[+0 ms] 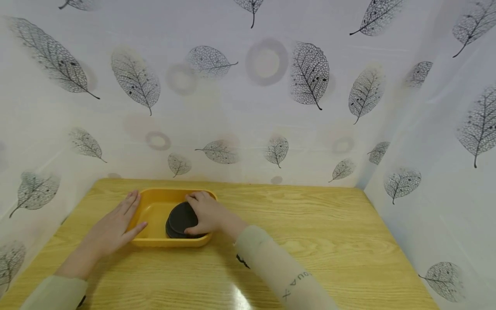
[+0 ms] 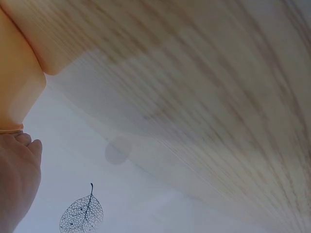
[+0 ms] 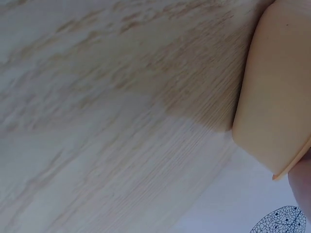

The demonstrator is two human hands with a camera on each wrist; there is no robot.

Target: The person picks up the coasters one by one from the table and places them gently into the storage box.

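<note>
A right hand (image 1: pixel 207 214) curls around a black disc (image 1: pixel 180 218) inside a yellow tray (image 1: pixel 155 241), steadied by the flat left hand (image 1: pixel 112 228); lifting it clear seemingly comes next.

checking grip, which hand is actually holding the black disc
The right hand: its fingers curl round the black disc in the yellow tray; the left hand lies flat.
</note>
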